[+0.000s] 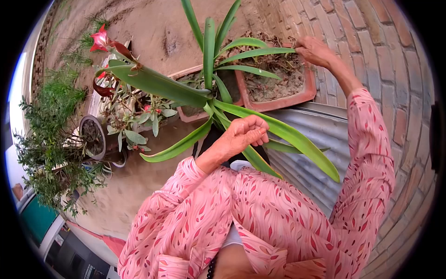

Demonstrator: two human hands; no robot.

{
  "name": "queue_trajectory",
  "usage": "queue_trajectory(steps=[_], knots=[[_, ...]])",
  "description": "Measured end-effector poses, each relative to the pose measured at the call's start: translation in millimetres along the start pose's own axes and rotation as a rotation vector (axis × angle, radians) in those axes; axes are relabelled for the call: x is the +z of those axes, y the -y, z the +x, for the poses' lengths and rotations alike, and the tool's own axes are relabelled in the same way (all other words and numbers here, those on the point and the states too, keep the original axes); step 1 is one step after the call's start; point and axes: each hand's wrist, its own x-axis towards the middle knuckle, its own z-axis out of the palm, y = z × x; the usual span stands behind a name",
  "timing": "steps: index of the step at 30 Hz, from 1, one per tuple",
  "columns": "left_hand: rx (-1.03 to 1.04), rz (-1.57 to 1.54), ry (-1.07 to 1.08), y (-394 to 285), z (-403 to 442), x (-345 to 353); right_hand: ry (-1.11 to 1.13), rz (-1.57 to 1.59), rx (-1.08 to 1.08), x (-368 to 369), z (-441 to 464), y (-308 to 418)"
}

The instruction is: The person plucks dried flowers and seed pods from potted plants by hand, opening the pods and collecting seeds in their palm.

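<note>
A large strappy-leaved plant (209,60) spreads long green leaves out from its middle, and its thick stalk (158,83) leans left to a red-and-white flower (99,39). My right hand (315,51) reaches far out over a soil-filled terracotta planter (304,95), its fingers closed in a pinch at the tip of a long leaf (260,53). Near my chest, my left hand (241,137) has curled fingers, just below a broad arching leaf (297,135). What lies inside those fingers is hidden.
Corrugated metal sheeting (302,125) lies below the planter. A brick surface (385,69) runs along the right. Leafy shrubs (51,149), a round pot (93,135) and a smaller plant with pink blooms (144,116) stand on the left, near bare earth (162,28).
</note>
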Motion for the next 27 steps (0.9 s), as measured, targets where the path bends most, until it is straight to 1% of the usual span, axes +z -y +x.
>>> queue_trajectory(steps=[2,3,4,5,7,8,9,11,13,14,17,18,21,22,23,25,27], knots=[[-0.005,-0.034,-0.033,-1,-9,10,-0.178,-0.045,-0.182,27,26,5],[-0.035,-0.009,-0.091,-15,10,-20,-0.249,0.030,-0.247,42,93,8],[-0.067,-0.055,-0.128,-14,6,-15,-0.261,0.073,-0.286,69,112,13],[-0.050,-0.061,-0.146,-18,18,-22,-0.331,0.087,-0.324,72,139,12],[-0.025,-0.050,-0.231,-23,30,-28,-0.253,0.005,-0.262,88,177,20],[-0.023,-0.065,-0.282,-22,30,-28,-0.249,0.042,-0.323,113,194,20],[-0.016,-0.069,-0.323,-24,34,-30,-0.345,0.129,-0.333,136,207,17],[-0.024,-0.097,-0.400,-27,39,-31,-0.257,0.315,-0.345,171,222,22],[-0.040,-0.105,-0.454,-26,48,-34,-0.019,0.441,-0.396,178,220,21],[-0.055,-0.106,-0.472,-26,53,-34,-0.011,0.506,-0.310,177,213,17],[-0.073,-0.120,-0.495,-23,72,-37,-0.394,0.841,0.119,197,234,-1],[-0.077,-0.128,-0.501,-22,78,-37,-0.408,0.675,0.204,176,225,1],[-0.099,-0.139,-0.508,-18,90,-38,-0.270,0.600,0.268,178,229,5],[-0.113,-0.136,-0.511,-18,93,-38,-0.061,0.593,0.318,161,221,15],[-0.126,-0.132,-0.514,-17,97,-37,-0.033,0.578,0.342,170,225,17],[-0.147,-0.133,-0.541,-15,104,-38,-0.064,0.640,0.354,182,225,18],[-0.161,-0.132,-0.562,-15,111,-41,-0.075,0.759,0.349,191,227,13]])
